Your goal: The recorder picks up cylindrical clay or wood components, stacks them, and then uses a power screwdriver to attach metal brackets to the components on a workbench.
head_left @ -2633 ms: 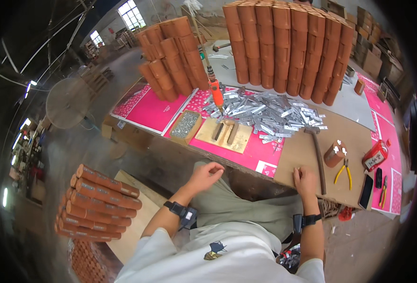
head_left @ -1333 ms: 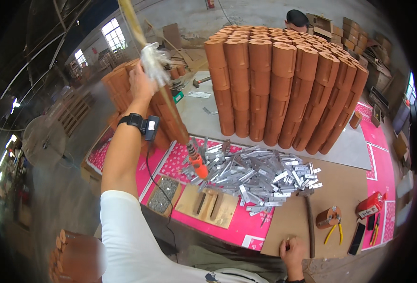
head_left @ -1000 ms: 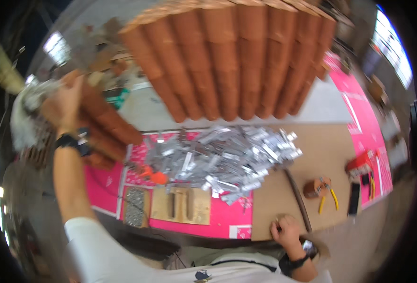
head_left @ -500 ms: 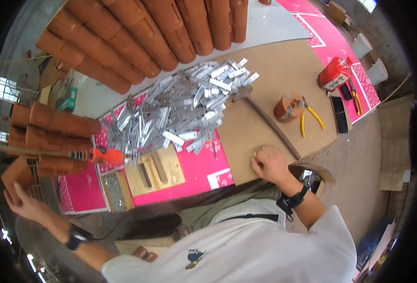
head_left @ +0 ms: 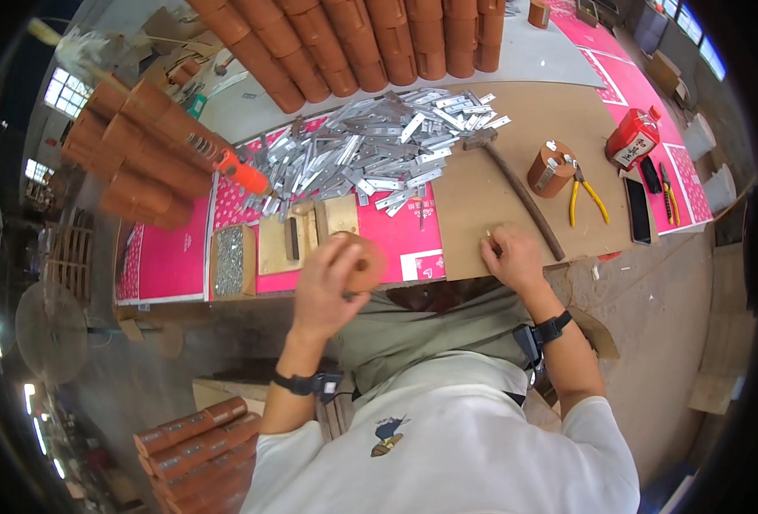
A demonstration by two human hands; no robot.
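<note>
My left hand (head_left: pixel 326 287) is wrapped round a short terracotta-coloured cylinder (head_left: pixel 367 264), lifted over the table's front edge by a wooden block with slots (head_left: pixel 341 216). Over the brown cardboard, my right hand (head_left: pixel 518 259) has its fingers curled in; a tiny pale tip shows at them, too small to name. Beyond it lies a long-handled hammer (head_left: pixel 524 199). Farther right, a similar cylinder with metal pieces on it (head_left: pixel 550 170) stands beside yellow-handled pliers (head_left: pixel 586 199). A large heap of flat metal strips (head_left: pixel 370 141) covers the table's middle.
A red power screwdriver (head_left: pixel 243 172) hangs above the table's left part. Near the front edge sits a tray of small metal fasteners (head_left: pixel 230 264). Cylinders are stacked behind (head_left: pixel 344 47), at left (head_left: pixel 134 163) and below (head_left: pixel 203 441). A red jug (head_left: pixel 633 139) and a phone (head_left: pixel 638 212) are at right.
My left hand has come from the far left to the table's front middle, bringing the cylinder. The view has shifted; my right hand stays curled over the cardboard.
</note>
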